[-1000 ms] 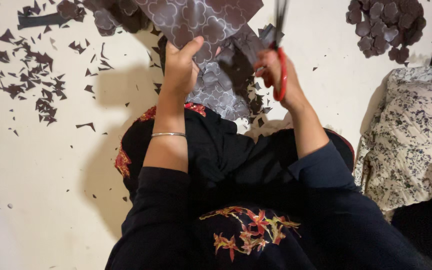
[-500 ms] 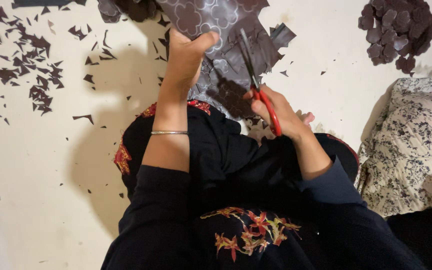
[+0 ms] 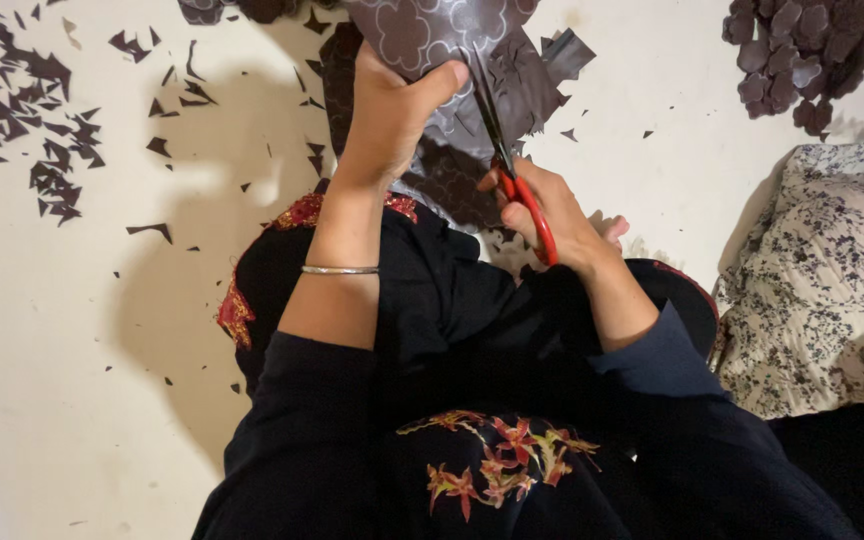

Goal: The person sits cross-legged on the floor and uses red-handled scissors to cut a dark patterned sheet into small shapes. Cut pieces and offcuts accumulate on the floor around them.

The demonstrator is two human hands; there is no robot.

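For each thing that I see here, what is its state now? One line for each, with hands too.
Left hand: grips the patterned sheet, thumb on top.
Right hand: holds the scissors.
Scissors: red handles, blades slightly open, in the sheet.
Sheet: dark, partly cut, held up.
Scraps: scattered on the floor.
Pile of cut shapes: heaped, untouched.
Bangle: on the left wrist.

A dark patterned sheet (image 3: pixel 432 40) is hanging upright and jagged-edged, with red-handled scissors (image 3: pixel 512 170) biting into its right side.
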